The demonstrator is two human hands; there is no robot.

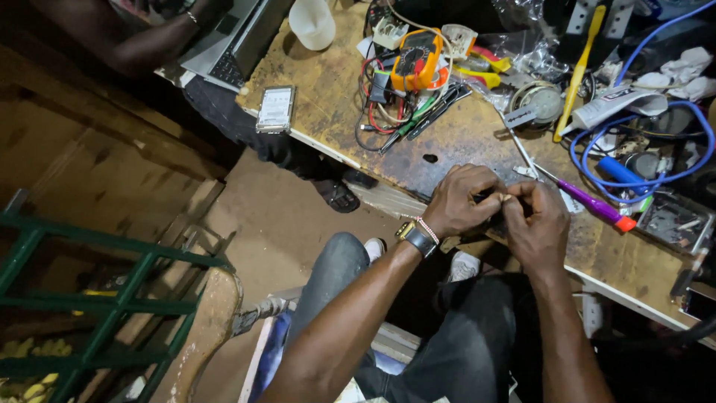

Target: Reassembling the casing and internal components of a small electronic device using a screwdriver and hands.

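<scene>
Two bare hands, left hand (464, 203) and right hand (535, 224), curled together at the near edge of the worn yellow-brown wooden tabletop (335, 97), fingertips pinching a tiny pale part (507, 198) too small to identify. Just right: purple-handled screwdriver with orange tip (597, 205). Farther back: orange-and-grey multimeter (416, 60), coiled blue cable (634, 160).

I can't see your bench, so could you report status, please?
Left hand and right hand pinch a small part, too small to identify. Purple screwdriver beside them.
</scene>
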